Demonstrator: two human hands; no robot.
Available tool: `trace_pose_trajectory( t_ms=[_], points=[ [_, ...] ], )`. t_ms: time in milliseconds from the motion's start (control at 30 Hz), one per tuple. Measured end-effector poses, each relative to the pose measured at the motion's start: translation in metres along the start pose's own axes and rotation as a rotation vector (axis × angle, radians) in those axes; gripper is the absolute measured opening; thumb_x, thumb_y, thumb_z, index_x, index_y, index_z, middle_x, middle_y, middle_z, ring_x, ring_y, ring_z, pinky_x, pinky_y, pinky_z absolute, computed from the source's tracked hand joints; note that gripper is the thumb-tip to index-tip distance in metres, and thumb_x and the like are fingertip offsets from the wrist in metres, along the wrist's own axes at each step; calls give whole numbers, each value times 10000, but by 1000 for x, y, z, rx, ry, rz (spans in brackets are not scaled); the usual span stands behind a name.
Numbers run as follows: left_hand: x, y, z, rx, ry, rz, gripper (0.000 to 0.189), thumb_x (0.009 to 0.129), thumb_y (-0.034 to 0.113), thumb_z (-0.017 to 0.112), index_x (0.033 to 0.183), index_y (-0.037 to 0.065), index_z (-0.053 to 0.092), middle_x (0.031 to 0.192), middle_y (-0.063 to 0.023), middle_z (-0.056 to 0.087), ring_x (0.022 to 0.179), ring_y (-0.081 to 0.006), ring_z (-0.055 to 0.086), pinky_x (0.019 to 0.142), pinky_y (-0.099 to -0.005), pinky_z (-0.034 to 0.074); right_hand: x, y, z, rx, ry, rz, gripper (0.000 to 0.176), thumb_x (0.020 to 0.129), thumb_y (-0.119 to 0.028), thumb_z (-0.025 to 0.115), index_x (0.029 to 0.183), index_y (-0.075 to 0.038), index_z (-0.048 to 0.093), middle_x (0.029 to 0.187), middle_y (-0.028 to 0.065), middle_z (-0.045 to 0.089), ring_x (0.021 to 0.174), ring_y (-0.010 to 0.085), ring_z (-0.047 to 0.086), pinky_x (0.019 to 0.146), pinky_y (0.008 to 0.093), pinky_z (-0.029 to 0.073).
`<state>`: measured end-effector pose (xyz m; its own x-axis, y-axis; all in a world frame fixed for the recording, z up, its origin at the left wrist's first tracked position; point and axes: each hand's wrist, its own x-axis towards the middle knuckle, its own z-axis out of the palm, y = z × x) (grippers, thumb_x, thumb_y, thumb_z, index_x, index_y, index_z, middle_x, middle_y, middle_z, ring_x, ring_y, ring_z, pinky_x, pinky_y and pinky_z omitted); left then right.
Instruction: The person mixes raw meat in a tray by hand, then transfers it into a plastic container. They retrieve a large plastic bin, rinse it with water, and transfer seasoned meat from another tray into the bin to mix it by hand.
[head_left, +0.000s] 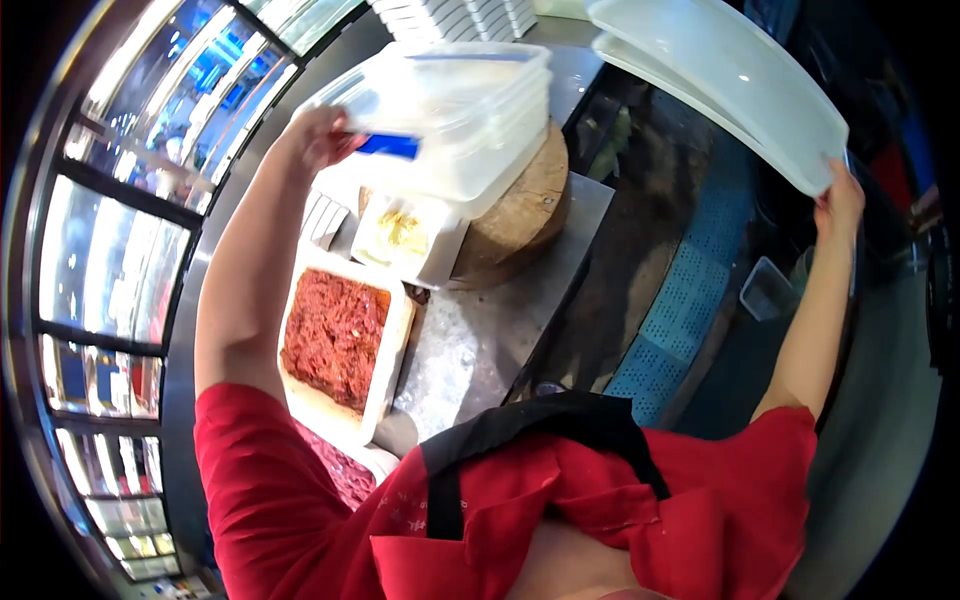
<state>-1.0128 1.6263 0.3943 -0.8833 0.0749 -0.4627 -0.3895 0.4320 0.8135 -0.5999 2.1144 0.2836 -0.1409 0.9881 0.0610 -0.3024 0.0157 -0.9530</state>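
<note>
My left hand is closed at the near left edge of a translucent plastic box, right beside a blue strip. The box looks smeared by motion and overlaps a round wooden chopping block. Out to the right, my right hand pinches the near corner of a long white tray. Another pale tray edge shows beneath that tray. Below the box is a small white tub with shredded yellow food in it.
A white tray of red minced or marinated food lies by my left arm, with darker red meat behind it. White dishes are stacked at the back. Blue perforated mats and a clear tub are lower right.
</note>
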Motion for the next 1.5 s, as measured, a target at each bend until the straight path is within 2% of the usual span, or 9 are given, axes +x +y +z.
trace_pose_trajectory(
  t_ms=[300,367,733,833,1067,1233,1400,1467,1500],
  points=[
    [17,-5,-16,-78,52,3,209,860,145,528,899,-57,491,748,-149,594,559,-184,626,441,-218,532,-39,139,160,-49,-90,44,225,836,-139,587,659,-3,560,572,86,564,433,165,533,377,288,392],
    [20,-3,-14,-85,43,9,212,863,150,530,894,-56,492,743,-152,595,558,-182,624,435,-214,523,-26,207,203,-490,-21,-68,230,868,-138,569,727,45,579,604,120,602,460,193,587,386,309,440],
    [31,3,0,-282,-102,69,217,830,110,582,859,-75,471,682,-151,527,523,-228,614,396,-240,469,-62,305,333,-187,-174,423,210,865,-145,553,921,54,589,721,127,651,513,222,621,415,321,470],
    [43,-7,14,-288,-127,104,222,830,111,587,873,-78,479,691,-163,537,529,-236,617,395,-246,455,-56,308,331,-121,-415,567,186,856,-171,542,909,-7,610,697,85,629,500,196,583,406,308,444],
    [50,-24,41,-304,-66,37,210,849,117,564,907,-67,482,743,-182,535,561,-265,619,435,-279,457,-111,143,274,27,-501,-102,211,898,-240,570,886,-35,620,687,42,603,424,48,442,359,189,301],
    [60,-34,50,-262,-124,17,202,858,123,541,907,-63,479,753,-191,556,563,-252,618,458,-267,469,-186,100,262,-19,-747,266,233,862,-231,623,888,-3,585,689,57,591,434,66,505,362,194,331],
    [41,-36,53,-132,-89,90,320,883,250,586,927,-62,525,707,-142,575,559,-221,618,457,-266,466,-201,119,272,160,-528,468,229,776,-125,682,863,24,532,675,72,546,420,95,472,332,216,300],
    [29,-37,55,402,2,192,448,860,366,638,946,-67,559,641,-97,570,539,-219,602,475,-288,464,-203,120,274,186,-567,511,188,776,-105,656,863,12,537,674,63,542,403,91,456,331,211,295],
    [16,-39,60,878,267,609,535,803,437,692,961,-61,576,584,-76,554,533,-247,587,522,-344,475,-204,120,274,206,-605,554,150,777,-85,631,864,0,543,673,54,539,387,87,440,331,206,290]
  ],
)
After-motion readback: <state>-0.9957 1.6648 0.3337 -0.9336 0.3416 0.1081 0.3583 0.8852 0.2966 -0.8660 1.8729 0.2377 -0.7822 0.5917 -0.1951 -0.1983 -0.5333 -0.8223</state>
